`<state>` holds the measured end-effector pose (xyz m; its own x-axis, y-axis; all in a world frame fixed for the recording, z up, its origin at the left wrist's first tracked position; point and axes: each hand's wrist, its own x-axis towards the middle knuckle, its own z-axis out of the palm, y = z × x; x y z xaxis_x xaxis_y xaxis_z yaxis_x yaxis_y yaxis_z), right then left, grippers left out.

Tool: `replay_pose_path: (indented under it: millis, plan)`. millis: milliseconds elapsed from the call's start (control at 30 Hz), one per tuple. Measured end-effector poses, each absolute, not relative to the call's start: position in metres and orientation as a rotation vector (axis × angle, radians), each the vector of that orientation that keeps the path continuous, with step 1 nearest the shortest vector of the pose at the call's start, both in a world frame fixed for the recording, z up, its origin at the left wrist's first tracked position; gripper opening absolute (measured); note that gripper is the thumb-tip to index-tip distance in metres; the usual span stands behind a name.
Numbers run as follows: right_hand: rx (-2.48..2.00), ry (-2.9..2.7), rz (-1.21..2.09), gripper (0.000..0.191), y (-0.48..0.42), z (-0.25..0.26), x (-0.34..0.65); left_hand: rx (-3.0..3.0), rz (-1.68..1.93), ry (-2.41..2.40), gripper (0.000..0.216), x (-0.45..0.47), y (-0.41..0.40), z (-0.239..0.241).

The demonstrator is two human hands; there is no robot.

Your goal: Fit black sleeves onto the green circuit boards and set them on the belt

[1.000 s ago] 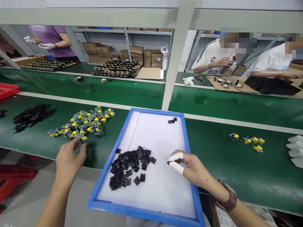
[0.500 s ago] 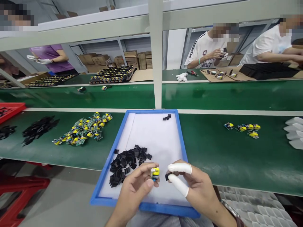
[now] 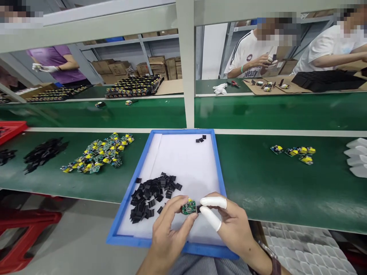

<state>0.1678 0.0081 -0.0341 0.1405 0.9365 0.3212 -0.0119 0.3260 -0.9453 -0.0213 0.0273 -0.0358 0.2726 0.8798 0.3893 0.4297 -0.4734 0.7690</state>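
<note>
My left hand point(image 3: 170, 225) pinches a small green circuit board point(image 3: 188, 207) over the near end of a blue-rimmed white tray point(image 3: 122, 214). My right hand point(image 3: 229, 223), with white finger cots on thumb and forefinger, presses a small black piece point(image 3: 198, 209) against the board's right edge. A heap of small black pieces point(image 3: 151, 194) lies in the tray just left of my hands. A few more black pieces point(image 3: 201, 139) sit at the tray's far end.
A pile of green and yellow circuit boards point(image 3: 96, 153) and black parts point(image 3: 43, 152) lie left on the green bench. A few boards point(image 3: 294, 152) lie right, white trays point(image 3: 357, 158) beyond. A grey post point(image 3: 186, 76) stands behind the tray. Other people work across the belt. A red crate point(image 3: 11, 129) sits far left.
My left hand took a board from the left pile and brought it over the tray. My right hand carried a black piece to it. The board has turned green side up.
</note>
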Motion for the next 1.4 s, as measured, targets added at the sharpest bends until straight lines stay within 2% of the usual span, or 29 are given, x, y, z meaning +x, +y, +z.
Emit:
replay_pose_path:
  millis: [100,233,567,800,1100,1267,1400]
  plan:
    - [-0.980,-1.265,0.863,0.033,0.008,-0.034,0.168,1.940,0.977,1.145,0.053,-0.022,0.023,-0.031]
    - [-0.982,-1.275,0.890,0.034,0.007,-0.035,0.167,1.731,0.862,1.052,0.048,-0.024,0.022,-0.026]
    - [-0.978,-1.260,0.921,0.029,0.001,-0.035,0.167,1.532,0.937,0.993,0.047,-0.029,0.016,-0.036]
    - [-0.908,-1.425,0.820,0.043,0.004,-0.020,0.170,1.601,0.910,0.918,0.045,-0.029,0.013,-0.030]
    - [-0.866,-1.645,0.741,0.048,0.000,-0.013,0.177,1.391,0.883,0.967,0.040,-0.029,0.012,-0.029]
    - [-1.003,-1.624,0.908,0.032,0.002,-0.008,0.179,1.302,0.886,0.947,0.025,-0.024,0.013,-0.025]
    - [-1.055,-1.597,0.987,0.027,0.002,-0.006,0.181,1.227,0.864,0.961,0.024,-0.021,0.015,-0.021]
